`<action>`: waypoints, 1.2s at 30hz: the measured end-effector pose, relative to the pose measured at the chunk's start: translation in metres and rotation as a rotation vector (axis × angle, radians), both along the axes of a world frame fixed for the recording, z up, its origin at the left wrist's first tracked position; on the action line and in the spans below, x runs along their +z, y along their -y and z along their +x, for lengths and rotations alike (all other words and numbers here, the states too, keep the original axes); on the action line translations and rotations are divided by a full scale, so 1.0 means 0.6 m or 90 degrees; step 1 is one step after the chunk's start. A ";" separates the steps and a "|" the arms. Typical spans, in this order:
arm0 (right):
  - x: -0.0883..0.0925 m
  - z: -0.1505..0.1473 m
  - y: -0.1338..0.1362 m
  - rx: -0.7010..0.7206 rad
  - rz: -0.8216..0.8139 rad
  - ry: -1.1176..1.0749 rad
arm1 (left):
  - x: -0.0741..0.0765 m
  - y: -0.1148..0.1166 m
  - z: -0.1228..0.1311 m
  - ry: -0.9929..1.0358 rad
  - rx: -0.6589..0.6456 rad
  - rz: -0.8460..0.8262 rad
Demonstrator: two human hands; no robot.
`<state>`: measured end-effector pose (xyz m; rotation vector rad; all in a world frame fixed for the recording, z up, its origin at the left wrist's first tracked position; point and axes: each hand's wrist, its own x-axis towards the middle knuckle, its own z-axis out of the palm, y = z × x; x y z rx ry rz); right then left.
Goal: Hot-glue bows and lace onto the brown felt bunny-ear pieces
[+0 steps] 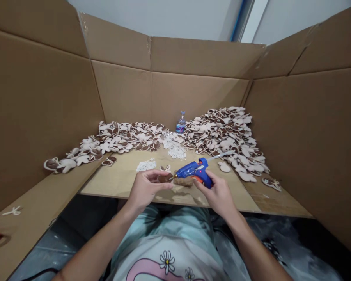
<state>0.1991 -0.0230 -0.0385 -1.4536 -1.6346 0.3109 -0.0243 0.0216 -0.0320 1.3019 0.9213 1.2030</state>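
My left hand pinches a small brown oval piece between thumb and fingers. My right hand grips a blue hot glue gun with an orange trigger, and its metal nozzle nearly touches the brown piece. A translucent glue stick sticks out of the gun's back. Under the nozzle, a brown burlap-like bundle lies on the light wooden board. A small bow-trimmed piece lies just beyond my left hand.
Large heaps of white and brown rabbit-shaped cutouts lie along the board's back. White lace pieces lie in front of them, near a plastic water bottle. Cardboard walls surround the board on three sides.
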 end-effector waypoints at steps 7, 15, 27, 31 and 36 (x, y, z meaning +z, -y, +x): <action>0.006 0.000 0.003 -0.012 0.015 0.020 | -0.004 -0.001 0.000 0.006 0.001 -0.008; 0.004 0.001 0.000 -0.022 0.016 0.022 | 0.002 0.001 0.001 0.011 0.018 -0.005; 0.005 0.003 -0.001 -0.053 0.033 0.050 | 0.006 0.001 0.000 0.002 0.030 -0.011; 0.005 0.010 -0.005 -0.095 0.020 0.082 | 0.005 -0.001 -0.001 -0.002 0.033 -0.006; 0.004 0.042 -0.022 -0.187 -0.110 0.163 | 0.005 -0.009 -0.008 -0.018 0.030 0.005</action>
